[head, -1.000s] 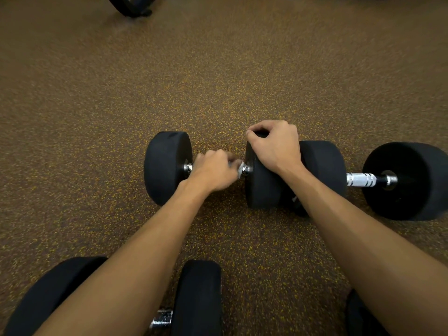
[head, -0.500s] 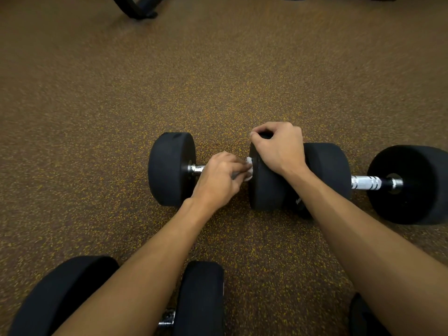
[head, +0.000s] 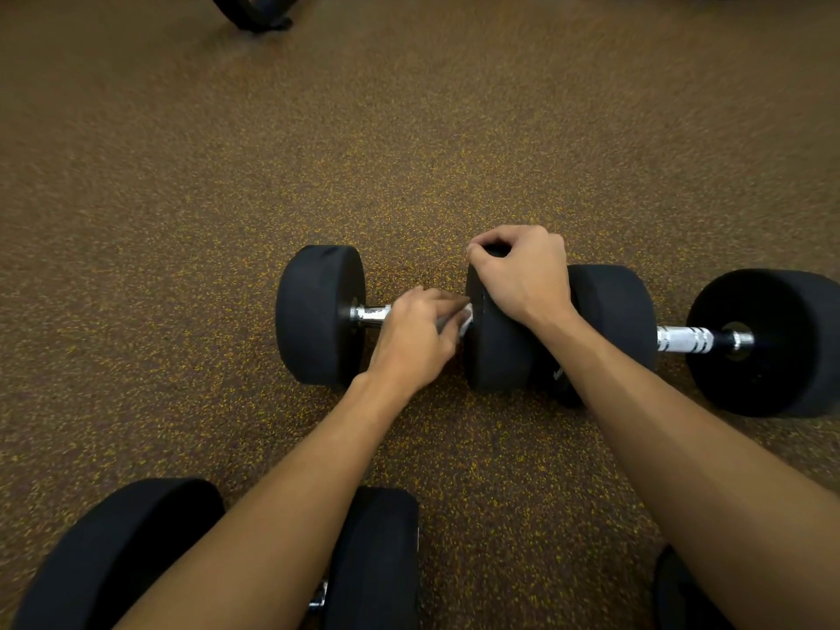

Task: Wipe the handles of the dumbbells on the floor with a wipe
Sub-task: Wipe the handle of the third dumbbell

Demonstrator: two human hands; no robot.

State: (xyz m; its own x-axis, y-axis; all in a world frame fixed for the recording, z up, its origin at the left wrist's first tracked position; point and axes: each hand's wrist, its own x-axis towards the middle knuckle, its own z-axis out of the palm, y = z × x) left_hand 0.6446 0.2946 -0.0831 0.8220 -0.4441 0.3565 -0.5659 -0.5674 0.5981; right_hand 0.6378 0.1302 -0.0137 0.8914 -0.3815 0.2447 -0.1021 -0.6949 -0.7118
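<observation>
A black dumbbell lies on the brown speckled floor at centre. My left hand is wrapped around its chrome handle, with a white wipe showing under the fingers near the right weight. My right hand grips the top of that dumbbell's right weight. A second dumbbell lies directly to the right, its chrome handle bare. A third dumbbell lies close to me under my left forearm, its handle mostly hidden.
The rubber floor stretches open beyond the dumbbells. A black curved piece of equipment sits at the far top left. Another black weight shows at the bottom right under my right forearm.
My left hand has slid along the handle toward the right weight, baring chrome at the left end. My right hand has kept its hold on the weight.
</observation>
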